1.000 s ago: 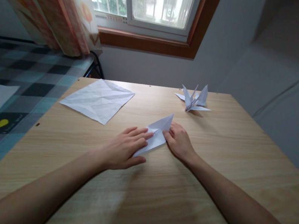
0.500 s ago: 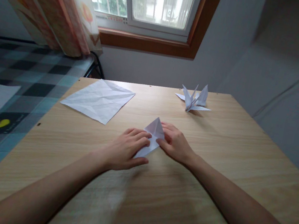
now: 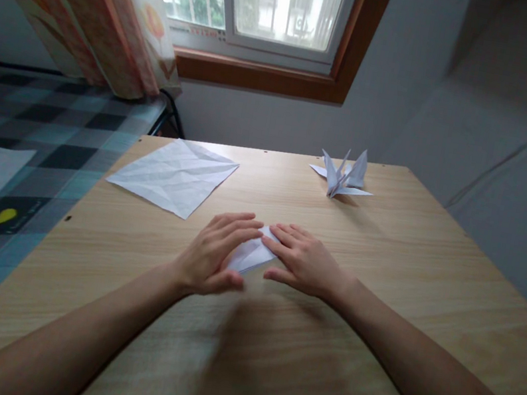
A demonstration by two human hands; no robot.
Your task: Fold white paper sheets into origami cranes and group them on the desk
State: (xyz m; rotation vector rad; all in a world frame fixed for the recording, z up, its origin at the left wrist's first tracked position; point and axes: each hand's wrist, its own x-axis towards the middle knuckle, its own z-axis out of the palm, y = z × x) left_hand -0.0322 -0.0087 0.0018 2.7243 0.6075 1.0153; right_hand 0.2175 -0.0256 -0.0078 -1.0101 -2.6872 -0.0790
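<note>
Our folded paper (image 3: pixel 251 255) is mid-frame on the worktop (image 3: pixel 428 299), left hand (image 3: pixel 214 250) over it, fingers loosely spread, right hand (image 3: pixel 306 260) laying straight fingers on its right end. Some folds done; how many are left, we can't tell.

A home room, likely a bedroom, shown by the flowered curtain (image 3: pixel 96 14) and checked bedding (image 3: pixel 40 201).

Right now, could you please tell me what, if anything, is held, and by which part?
No clear grip shows: the right hand touches the right end of the folded paper, and the left hand is over its left part.
</note>
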